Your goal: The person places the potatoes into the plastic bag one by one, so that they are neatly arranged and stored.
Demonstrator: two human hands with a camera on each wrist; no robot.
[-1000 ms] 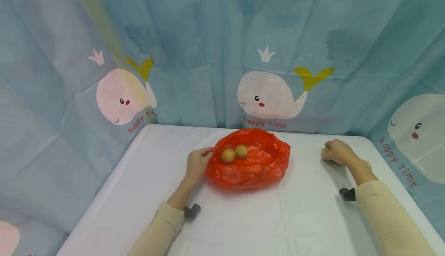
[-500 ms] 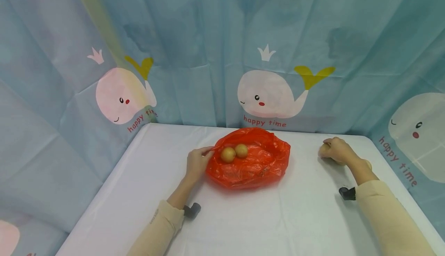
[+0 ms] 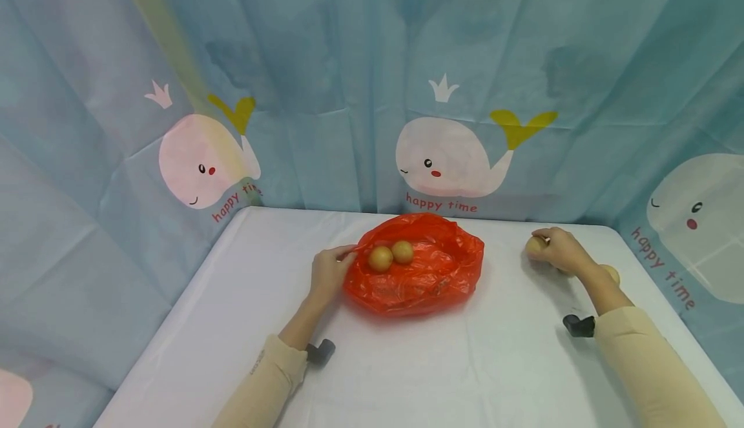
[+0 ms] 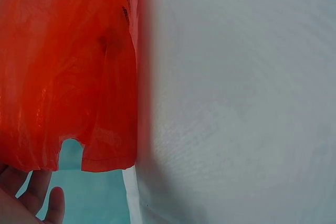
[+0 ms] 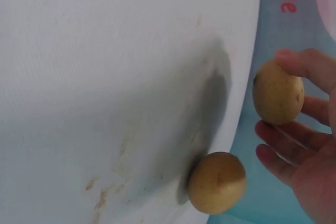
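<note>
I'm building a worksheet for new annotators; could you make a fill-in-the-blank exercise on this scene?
The left hand pinches a plastic bag coloured ____.
In the head view, ____ potatoes show inside the bag.
Another potato is held in the ____ hand.
Lettering on the backdrop says "happy ____".
Missing words: red; two; right; time.

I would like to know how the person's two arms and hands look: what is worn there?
The left sleeve and right sleeve are beige; the left one carries a dark marking, too small to read. One black device sticks out below the left hand, a second black device below the right hand. No gloves show.
</note>
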